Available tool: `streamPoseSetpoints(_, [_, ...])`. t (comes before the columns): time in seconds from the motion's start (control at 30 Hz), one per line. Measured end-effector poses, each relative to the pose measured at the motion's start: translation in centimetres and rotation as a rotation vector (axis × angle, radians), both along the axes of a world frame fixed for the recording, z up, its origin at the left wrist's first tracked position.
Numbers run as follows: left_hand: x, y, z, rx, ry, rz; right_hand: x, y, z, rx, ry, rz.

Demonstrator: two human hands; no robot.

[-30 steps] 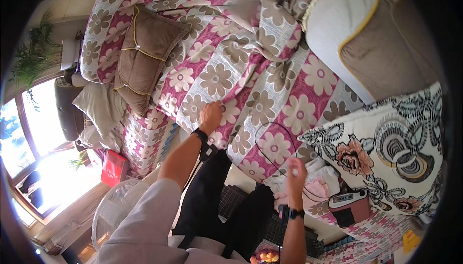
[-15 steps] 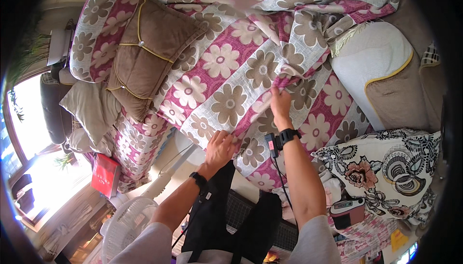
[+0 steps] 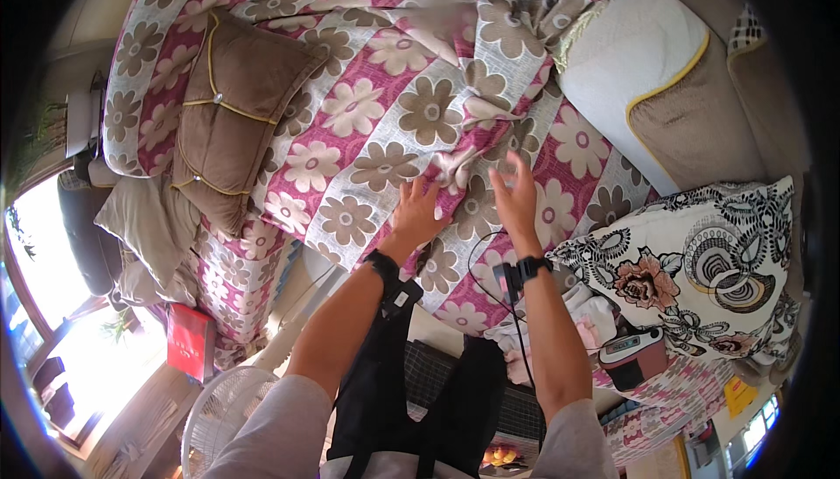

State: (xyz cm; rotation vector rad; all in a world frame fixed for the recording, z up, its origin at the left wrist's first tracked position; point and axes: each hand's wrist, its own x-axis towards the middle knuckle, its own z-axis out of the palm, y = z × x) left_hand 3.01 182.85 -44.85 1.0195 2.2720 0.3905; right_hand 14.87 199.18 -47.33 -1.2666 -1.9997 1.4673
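Observation:
A cloth cover (image 3: 352, 104) with pink and pale grey stripes and large flowers lies spread in front of me. My left hand (image 3: 417, 216) rests on its near part, fingers spread and holding nothing. To the right, my right hand (image 3: 516, 195) is at the cloth with thumb and fingers apart and nothing between them. Just beyond both hands a bunched pink and cream fold (image 3: 459, 160) runs away from me toward the far right. Each wrist wears a black strap with a small dark device; a black cable hangs from the right one.
A brown cushion (image 3: 236, 116) with yellow piping lies on the cover at left. At right are a pale and brown padded piece (image 3: 639, 68) and a black-and-white patterned cushion (image 3: 687, 273). A white fan (image 3: 223, 409) and red box (image 3: 190, 342) stand lower left.
My right hand has let go of the pink fold and opened. My left hand has moved up and right over the cloth, fingers spreading. The fold looks more bunched, and the view has shifted.

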Motion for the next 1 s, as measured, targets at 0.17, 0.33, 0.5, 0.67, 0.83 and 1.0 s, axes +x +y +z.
streamPoseSetpoints(0.17, [2.4, -0.4, -1.7, -0.140, 0.012, -0.249, -6.6, 7.5, -1.4, -0.301, 0.165, -0.326])
streamPoseSetpoints(0.33, [3.4, -2.3, -0.9, 0.101, -0.222, -0.015, -10.2, 9.9, 1.6, 0.037, 0.178, -0.062])
streamPoseSetpoints(0.5, [-0.1, 1.2, 2.0, 0.220, -0.087, 0.165, -12.4, 4.4, 3.8, 0.282, 0.185, 0.245])
streamPoseSetpoints(0.67, [-1.5, 3.0, 2.1, 0.107, -0.364, 0.182, -11.8, 10.3, -0.3, 0.607, -0.211, -0.397])
streamPoseSetpoints(0.83, [-2.4, 5.7, 4.5, 0.346, -0.141, 0.235, -12.2, 11.5, 1.1, 0.146, 0.047, 0.067])
streamPoseSetpoints(1.0, [-8.6, 11.7, 6.7, 0.408, 0.027, 0.142, -9.7, 10.7, 0.8, 0.491, -0.072, 0.169])
